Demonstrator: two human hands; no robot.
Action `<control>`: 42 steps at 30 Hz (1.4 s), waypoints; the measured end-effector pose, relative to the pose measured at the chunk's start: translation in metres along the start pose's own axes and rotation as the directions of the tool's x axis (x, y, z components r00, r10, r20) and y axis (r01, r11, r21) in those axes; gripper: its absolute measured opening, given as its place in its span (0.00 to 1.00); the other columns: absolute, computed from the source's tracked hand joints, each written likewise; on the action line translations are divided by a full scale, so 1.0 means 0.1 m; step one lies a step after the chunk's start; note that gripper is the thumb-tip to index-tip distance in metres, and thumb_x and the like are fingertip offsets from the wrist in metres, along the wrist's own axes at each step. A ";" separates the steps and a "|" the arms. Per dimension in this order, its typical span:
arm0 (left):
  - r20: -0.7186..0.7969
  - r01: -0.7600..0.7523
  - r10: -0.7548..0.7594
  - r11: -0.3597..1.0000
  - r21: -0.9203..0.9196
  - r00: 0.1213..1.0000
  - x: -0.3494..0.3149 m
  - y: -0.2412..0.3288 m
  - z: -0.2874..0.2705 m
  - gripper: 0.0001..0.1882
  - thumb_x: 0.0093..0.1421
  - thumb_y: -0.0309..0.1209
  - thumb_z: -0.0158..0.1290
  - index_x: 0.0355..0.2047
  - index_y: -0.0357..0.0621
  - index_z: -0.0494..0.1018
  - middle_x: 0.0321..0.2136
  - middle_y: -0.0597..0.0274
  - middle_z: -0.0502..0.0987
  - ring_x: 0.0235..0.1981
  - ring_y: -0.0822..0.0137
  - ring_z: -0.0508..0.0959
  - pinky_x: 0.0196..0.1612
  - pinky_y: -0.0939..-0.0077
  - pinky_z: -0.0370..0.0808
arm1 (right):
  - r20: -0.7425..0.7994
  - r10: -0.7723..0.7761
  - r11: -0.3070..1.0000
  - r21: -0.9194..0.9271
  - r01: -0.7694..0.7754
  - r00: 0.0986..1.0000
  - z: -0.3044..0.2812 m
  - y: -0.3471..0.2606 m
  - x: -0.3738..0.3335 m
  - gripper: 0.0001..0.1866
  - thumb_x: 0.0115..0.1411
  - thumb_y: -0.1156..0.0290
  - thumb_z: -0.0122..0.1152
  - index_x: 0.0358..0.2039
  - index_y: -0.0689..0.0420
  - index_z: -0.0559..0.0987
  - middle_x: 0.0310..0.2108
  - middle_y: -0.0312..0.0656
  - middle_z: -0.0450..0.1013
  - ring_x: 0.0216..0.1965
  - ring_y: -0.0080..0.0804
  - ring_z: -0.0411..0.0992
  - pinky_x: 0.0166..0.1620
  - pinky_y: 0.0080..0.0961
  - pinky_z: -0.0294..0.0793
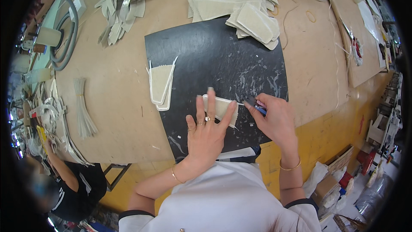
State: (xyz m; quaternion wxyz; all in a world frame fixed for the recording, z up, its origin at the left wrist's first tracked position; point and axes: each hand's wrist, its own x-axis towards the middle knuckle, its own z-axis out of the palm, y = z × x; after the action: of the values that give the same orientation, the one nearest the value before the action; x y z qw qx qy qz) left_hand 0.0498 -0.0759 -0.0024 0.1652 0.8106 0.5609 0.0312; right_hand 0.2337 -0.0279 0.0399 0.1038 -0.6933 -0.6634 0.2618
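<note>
My left hand (206,135) lies flat with fingers spread, pressing a beige fabric piece (221,108) edged in white piping onto a black cutting mat (206,56). From the right, my right hand (277,116) grips small hand cutters (259,105) with dark jaws and blue and pink on the handles. Their jaws are by the white piping end that sticks out at the piece's right side. Part of the piece is hidden under my left fingers. To the left on the mat, a few matching piped pieces (162,83) overlap, with piping ends poking out.
Beige fabric pieces (227,2) are piled at the mat's far edge, a smaller stack (254,23) overlapping it. Loose strips (122,6) heap at far left, and a tied bundle of thin cords (83,107) lies left. Another person's arm (60,163) reaches in at lower left.
</note>
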 end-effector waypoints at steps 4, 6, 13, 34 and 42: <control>-0.005 -0.134 0.137 0.961 -0.243 0.991 0.02 -0.15 0.02 0.37 0.60 0.26 0.54 0.69 0.51 0.57 0.71 0.47 0.51 0.72 0.43 0.50 0.67 0.37 0.52 | 0.014 0.021 0.999 0.030 -0.021 1.000 -0.02 -0.05 -0.01 0.17 0.58 0.60 0.69 0.24 0.61 0.78 0.17 0.46 0.71 0.19 0.45 0.70 0.24 0.33 0.66; -0.016 -0.151 0.151 0.967 -0.206 0.988 0.02 -0.15 0.03 0.37 0.59 0.25 0.54 0.69 0.44 0.56 0.71 0.47 0.51 0.72 0.46 0.51 0.69 0.43 0.51 | 0.040 0.012 0.994 0.108 -0.016 0.999 -0.04 -0.10 -0.04 0.17 0.57 0.61 0.69 0.24 0.62 0.78 0.16 0.46 0.69 0.18 0.44 0.67 0.24 0.32 0.65; 0.001 -0.125 0.126 0.981 -0.150 0.992 0.03 -0.09 0.00 0.38 0.59 0.23 0.53 0.69 0.42 0.54 0.70 0.47 0.52 0.72 0.48 0.52 0.70 0.47 0.49 | 0.004 -0.069 0.952 0.300 0.064 0.998 -0.10 -0.07 0.00 0.16 0.57 0.65 0.70 0.23 0.63 0.76 0.13 0.42 0.62 0.15 0.33 0.56 0.22 0.28 0.58; -0.090 0.036 -0.037 0.999 -0.012 0.995 0.10 -0.14 -0.20 0.32 0.57 0.29 0.56 0.64 0.64 0.68 0.70 0.45 0.53 0.64 0.50 0.62 0.59 0.58 0.57 | 0.092 0.220 0.955 0.183 -0.234 0.971 -0.55 0.98 -0.12 0.18 0.58 0.57 0.69 0.30 0.61 0.82 0.18 0.39 0.72 0.22 0.28 0.69 0.27 0.31 0.67; -0.167 0.100 -0.090 0.994 0.048 0.982 0.18 -0.24 -0.28 0.29 0.61 0.33 0.54 0.64 0.62 0.67 0.64 0.47 0.61 0.52 0.52 0.66 0.51 0.61 0.60 | -0.608 -0.040 0.866 -0.417 -0.276 0.793 -0.61 1.02 0.35 0.19 0.63 0.56 0.61 0.48 0.56 0.77 0.41 0.45 0.73 0.34 0.42 0.75 0.36 0.37 0.74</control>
State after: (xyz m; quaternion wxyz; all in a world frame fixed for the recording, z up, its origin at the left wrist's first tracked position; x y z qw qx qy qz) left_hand 0.0283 -0.0451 0.0149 0.0971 0.7819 0.6113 0.0743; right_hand 0.3518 0.0088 0.0336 0.1130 -0.7842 -0.5940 -0.1390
